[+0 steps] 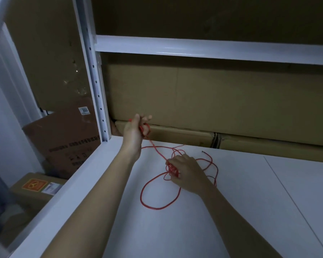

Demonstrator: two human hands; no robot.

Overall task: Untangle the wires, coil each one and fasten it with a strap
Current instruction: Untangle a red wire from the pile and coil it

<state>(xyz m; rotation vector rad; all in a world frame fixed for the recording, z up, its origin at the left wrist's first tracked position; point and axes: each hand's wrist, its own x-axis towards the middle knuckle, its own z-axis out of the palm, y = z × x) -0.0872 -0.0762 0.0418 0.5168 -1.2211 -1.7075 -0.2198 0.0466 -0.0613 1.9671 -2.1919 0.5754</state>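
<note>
Head view shows one red wire (158,190) spread in loose loops on the white shelf (231,211), and only this one wire can be made out. Part of it is gathered into a small bundle under the right hand (185,171), whose fingers are curled round the bundle near the middle of the shelf. From there a straight stretch of wire is drawn up and back to the left hand (135,130), which is raised near the white upright post (99,101) and pinches the wire between curled fingers. A large open loop lies just in front of the right hand, further loops trail to its right, and a dark loose end (203,152) rests on the shelf behind it.

As a judgement, the task is at an early stage: untangling seems largely done, coiling is only begun, and most of the length is left to be wound. No strap can be seen, so fastening is not yet done. Cardboard boxes (213,94) are stacked behind the shelf.
</note>
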